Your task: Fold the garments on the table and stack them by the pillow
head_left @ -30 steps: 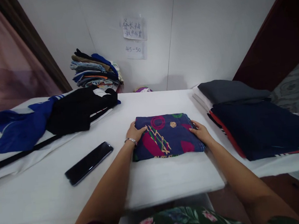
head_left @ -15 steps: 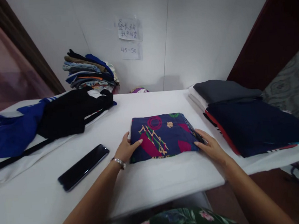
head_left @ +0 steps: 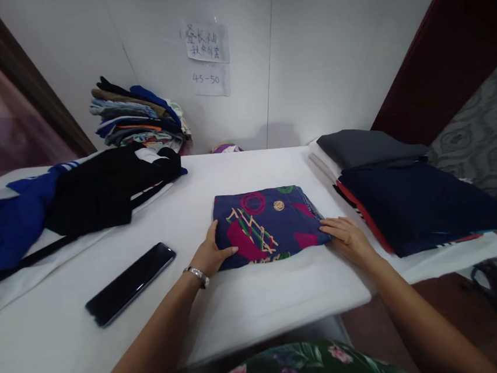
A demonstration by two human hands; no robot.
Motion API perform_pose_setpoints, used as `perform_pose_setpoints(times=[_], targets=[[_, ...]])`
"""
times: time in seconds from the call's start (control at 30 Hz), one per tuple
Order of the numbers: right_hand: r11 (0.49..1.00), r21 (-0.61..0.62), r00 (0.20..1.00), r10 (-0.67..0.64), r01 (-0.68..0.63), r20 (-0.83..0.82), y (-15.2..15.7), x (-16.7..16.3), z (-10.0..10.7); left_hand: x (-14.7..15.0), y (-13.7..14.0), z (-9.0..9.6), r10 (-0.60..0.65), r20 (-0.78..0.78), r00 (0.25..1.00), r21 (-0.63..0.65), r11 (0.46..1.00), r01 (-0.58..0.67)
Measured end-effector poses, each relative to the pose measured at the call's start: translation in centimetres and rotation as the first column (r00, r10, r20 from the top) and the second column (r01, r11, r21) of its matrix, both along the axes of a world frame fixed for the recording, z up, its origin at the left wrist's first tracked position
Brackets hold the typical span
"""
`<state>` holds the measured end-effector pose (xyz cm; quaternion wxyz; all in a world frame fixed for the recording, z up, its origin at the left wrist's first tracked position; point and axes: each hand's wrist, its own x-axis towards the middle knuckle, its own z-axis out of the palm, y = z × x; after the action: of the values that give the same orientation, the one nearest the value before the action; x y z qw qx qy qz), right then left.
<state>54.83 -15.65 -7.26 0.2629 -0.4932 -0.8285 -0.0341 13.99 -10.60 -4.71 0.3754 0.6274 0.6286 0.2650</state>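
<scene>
A folded navy garment [head_left: 284, 221] with magenta, green and cream printed patterns lies flat on the white table, its layered edges showing at the right. My left hand [head_left: 208, 253] rests at its left edge, thumb stretched over the top and fingers spread along the side. A silver bracelet circles that wrist. At the right edge, my right hand [head_left: 345, 237] lies with its fingers stretched out on the fabric's near corner; its thumb is mostly hidden. Neither hand lifts the garment.
Left of me lies a black phone [head_left: 130, 284]. Beyond it, black garments [head_left: 93, 192] and a blue one [head_left: 23, 223] are spread out. A clothes pile [head_left: 136, 115] stands at the back left. Folded dark clothes [head_left: 408, 206] are stacked right. A handwritten sign [head_left: 206, 43] hangs on the wall.
My right hand's fingers have come from around the garment's right edge to lie on top of it. The left hand stays at the left edge. The whole view has shifted slightly.
</scene>
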Motion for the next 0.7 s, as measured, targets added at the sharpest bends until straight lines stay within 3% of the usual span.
perform_pose_setpoints(times=[0.2,0.4,0.57,0.7], targets=[[0.999,-0.042,0.997,-0.008,0.012,0.08,0.0,0.1,-1.2,0.1,-0.1,0.3,-0.023,-0.134,0.991,0.002,1.0,0.024],[0.983,-0.066,0.971,-0.156,0.17,0.179,-2.2,-2.9,1.0,0.1,-0.1,0.4,-0.023,-0.124,0.992,-0.026,0.999,0.02],[0.995,-0.073,0.995,0.069,-0.064,0.067,-3.3,-8.9,3.2,0.1,-0.2,0.1,0.003,-0.033,0.999,-0.022,1.0,-0.004],[0.971,-0.154,0.979,0.193,-0.182,0.059,-1.7,-13.4,4.8,0.1,-0.3,0.1,0.014,-0.003,1.0,-0.021,1.0,-0.014]])
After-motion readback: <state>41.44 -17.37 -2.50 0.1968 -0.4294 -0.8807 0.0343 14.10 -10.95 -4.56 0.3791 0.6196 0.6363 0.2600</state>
